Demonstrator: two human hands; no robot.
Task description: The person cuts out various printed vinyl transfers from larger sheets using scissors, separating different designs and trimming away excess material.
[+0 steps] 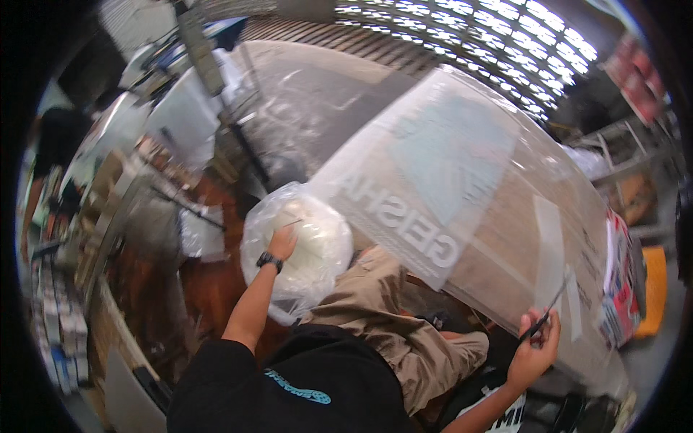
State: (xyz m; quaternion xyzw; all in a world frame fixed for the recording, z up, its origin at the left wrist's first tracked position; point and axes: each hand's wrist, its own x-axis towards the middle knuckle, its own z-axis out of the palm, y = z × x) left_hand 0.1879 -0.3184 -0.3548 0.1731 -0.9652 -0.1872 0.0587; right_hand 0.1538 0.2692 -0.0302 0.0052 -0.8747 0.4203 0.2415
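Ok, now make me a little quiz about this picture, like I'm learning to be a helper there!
1. Pick one. What is in the right hand?
A) a paintbrush
B) black-handled scissors
C) a roll of tape

2. True or false? The wristwatch is on the right wrist.

3. Fill the gap. The left hand is at an open, see-through plastic ____ with white contents.

Key:
1. B.
2. False: the black wristwatch is on the left wrist.
3. bag.
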